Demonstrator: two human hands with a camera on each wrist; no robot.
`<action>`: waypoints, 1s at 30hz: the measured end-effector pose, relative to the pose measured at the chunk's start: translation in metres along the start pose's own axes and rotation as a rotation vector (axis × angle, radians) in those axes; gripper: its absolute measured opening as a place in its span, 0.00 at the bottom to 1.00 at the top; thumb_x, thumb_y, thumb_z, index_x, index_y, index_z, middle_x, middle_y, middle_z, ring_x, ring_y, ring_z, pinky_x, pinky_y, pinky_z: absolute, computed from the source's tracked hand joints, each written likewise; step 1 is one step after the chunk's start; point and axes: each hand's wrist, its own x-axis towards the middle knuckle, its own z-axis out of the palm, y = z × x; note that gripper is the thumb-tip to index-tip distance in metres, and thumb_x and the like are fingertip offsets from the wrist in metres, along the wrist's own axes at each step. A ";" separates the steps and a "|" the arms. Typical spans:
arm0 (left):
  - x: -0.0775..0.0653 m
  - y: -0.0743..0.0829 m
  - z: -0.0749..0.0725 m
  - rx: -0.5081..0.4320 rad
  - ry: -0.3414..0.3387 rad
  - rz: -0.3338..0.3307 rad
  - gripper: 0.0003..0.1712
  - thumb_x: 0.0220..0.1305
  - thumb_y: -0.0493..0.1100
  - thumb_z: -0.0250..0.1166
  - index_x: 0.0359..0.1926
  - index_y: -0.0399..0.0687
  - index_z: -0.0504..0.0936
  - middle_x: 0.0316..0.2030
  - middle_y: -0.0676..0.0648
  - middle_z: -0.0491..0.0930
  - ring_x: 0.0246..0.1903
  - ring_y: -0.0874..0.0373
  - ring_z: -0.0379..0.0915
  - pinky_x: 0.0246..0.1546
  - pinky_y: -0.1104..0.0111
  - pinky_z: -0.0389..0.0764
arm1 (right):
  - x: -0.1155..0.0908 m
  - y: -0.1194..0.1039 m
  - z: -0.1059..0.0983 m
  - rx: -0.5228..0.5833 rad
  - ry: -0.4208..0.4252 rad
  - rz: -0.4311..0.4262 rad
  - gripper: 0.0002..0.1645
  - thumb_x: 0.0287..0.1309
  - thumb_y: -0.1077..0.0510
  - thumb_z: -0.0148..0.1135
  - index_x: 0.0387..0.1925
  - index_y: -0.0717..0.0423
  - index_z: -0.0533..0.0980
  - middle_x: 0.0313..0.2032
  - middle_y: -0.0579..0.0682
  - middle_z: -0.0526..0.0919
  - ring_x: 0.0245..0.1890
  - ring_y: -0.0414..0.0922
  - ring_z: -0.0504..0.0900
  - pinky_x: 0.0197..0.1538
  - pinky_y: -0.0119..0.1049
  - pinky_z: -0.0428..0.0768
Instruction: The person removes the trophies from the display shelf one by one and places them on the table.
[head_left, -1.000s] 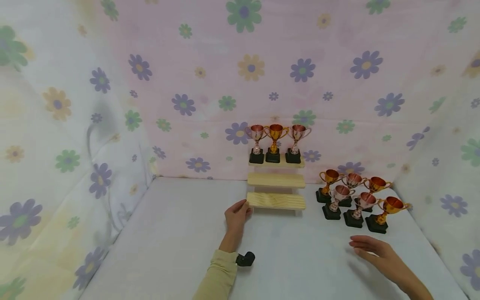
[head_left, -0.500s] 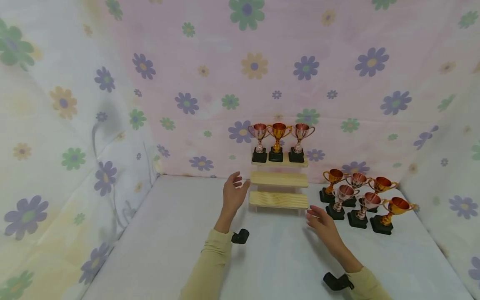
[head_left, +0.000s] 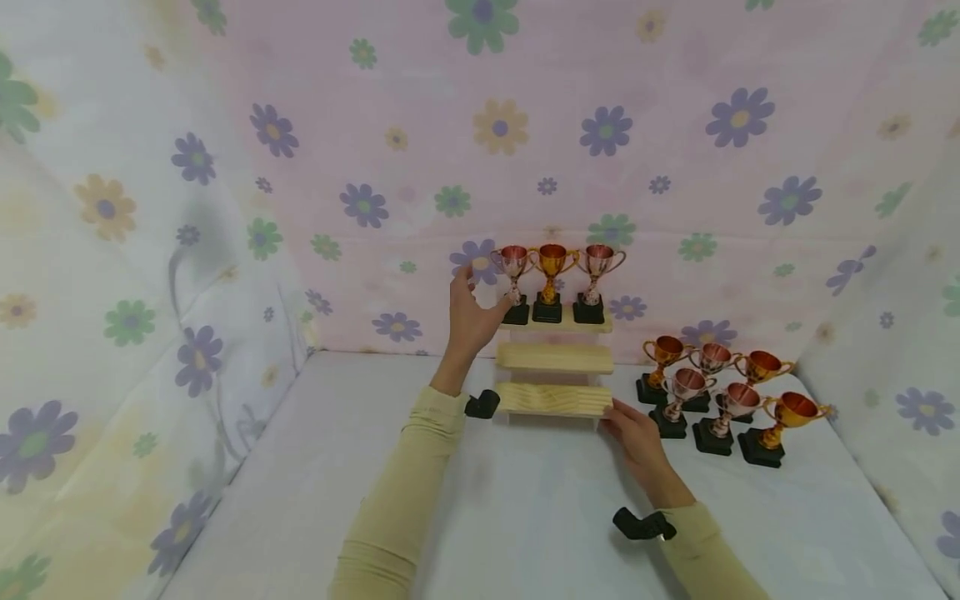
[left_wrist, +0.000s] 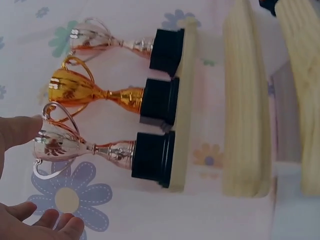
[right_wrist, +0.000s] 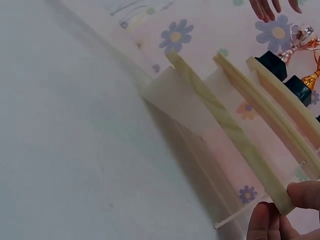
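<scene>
A three-step wooden display shelf [head_left: 555, 398] stands against the back cloth. Its top step carries a left pink trophy [left_wrist: 56, 142], a gold trophy [left_wrist: 72, 91] and a right pink trophy [head_left: 597, 265], all upright on black bases. My left hand [head_left: 472, 323] is at the left pink trophy, thumb and fingers spread apart; in the left wrist view the thumb tip is right at a handle of its cup. With my right hand [head_left: 639, 448] I pinch the right end of the lowest step, thumb over it and fingers beneath, as the right wrist view shows.
Several trophies in gold and pink stand in two rows right of the shelf, the nearest a gold one [head_left: 780, 425]. White cloth [head_left: 540, 517] covers the table. Flowered cloth [head_left: 405, 275] hangs behind and at both sides.
My left hand has left the lowest step's left end and risen to the left pink trophy. My right hand has come leftward from in front of the loose trophies and taken hold of the lowest step.
</scene>
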 end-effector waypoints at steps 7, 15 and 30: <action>0.026 0.005 0.001 0.040 -0.083 -0.060 0.56 0.63 0.44 0.70 0.80 0.38 0.44 0.77 0.34 0.47 0.76 0.40 0.48 0.75 0.47 0.59 | 0.004 0.000 -0.005 0.069 -0.002 0.054 0.36 0.75 0.61 0.55 0.77 0.64 0.56 0.76 0.61 0.59 0.65 0.45 0.70 0.58 0.25 0.80; 0.043 0.011 0.006 -0.064 -0.195 -0.137 0.54 0.63 0.46 0.73 0.79 0.43 0.49 0.73 0.37 0.57 0.73 0.40 0.55 0.72 0.49 0.67 | 0.008 0.005 -0.010 0.073 -0.024 0.006 0.35 0.74 0.62 0.55 0.76 0.66 0.56 0.75 0.63 0.61 0.43 0.29 0.80 0.55 0.24 0.81; 0.047 0.003 0.025 -0.189 -0.109 -0.057 0.32 0.64 0.38 0.71 0.65 0.37 0.69 0.54 0.36 0.74 0.51 0.44 0.73 0.56 0.55 0.79 | 0.008 0.005 -0.013 0.099 -0.040 0.001 0.35 0.74 0.64 0.55 0.76 0.66 0.56 0.75 0.65 0.61 0.43 0.30 0.81 0.58 0.27 0.80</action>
